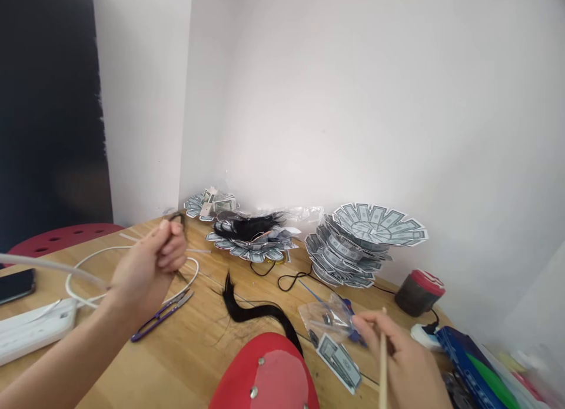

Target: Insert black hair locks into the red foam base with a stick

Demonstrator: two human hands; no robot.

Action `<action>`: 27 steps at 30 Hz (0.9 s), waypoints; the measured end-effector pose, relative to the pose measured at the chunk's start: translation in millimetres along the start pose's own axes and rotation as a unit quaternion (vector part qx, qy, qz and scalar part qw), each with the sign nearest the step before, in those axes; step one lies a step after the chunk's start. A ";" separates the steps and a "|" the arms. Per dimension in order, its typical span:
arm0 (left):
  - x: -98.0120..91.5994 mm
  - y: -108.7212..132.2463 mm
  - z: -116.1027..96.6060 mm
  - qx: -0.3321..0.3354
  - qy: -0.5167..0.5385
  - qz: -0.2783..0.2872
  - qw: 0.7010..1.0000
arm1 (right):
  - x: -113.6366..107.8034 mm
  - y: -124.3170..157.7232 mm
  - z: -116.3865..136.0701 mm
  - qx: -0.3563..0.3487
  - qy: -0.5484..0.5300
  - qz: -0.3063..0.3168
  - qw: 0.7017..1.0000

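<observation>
My left hand (152, 259) is raised over the left of the table, its fingers closed. A thin dark strand (180, 216) shows at its fingertips; whether it is hair or cord is unclear. At lower right, my right hand (406, 356) is closed around a thin wooden stick (382, 368). Between the hands, a red rounded piece (260, 376) with metal studs rises at the bottom edge. Behind it curves a lock of black hair (260, 310). Purple-handled thread snips (161, 316) lie below my left hand. Near my right fingertips are a clear plastic bag (324, 315) and banknote-printed paper pieces (339, 362).
Stacked banknote-printed paper fans (348, 250) stand by the wall, with more black hair (247, 225) on another fan. A white cable (70, 273), power strip (39, 329) and phone (16, 285) lie left. A dark red-topped pot (419, 292) and blue package (468, 368) sit right.
</observation>
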State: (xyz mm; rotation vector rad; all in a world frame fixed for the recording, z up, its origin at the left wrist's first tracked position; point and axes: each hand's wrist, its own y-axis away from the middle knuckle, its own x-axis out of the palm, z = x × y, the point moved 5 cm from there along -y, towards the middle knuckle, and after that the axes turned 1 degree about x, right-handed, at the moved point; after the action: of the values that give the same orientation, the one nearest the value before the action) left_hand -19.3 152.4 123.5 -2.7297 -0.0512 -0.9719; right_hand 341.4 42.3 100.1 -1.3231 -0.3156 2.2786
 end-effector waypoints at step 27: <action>54.6 83.2 58.2 -0.003 -0.507 0.394 0.767 | 28.3 35.7 87.2 -0.187 -0.059 0.034 0.980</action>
State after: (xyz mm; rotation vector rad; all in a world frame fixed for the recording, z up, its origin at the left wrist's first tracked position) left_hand 68.7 83.0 96.2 -2.4797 0.8171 0.7395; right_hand 244.1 29.9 107.6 -1.3931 -0.7847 2.4425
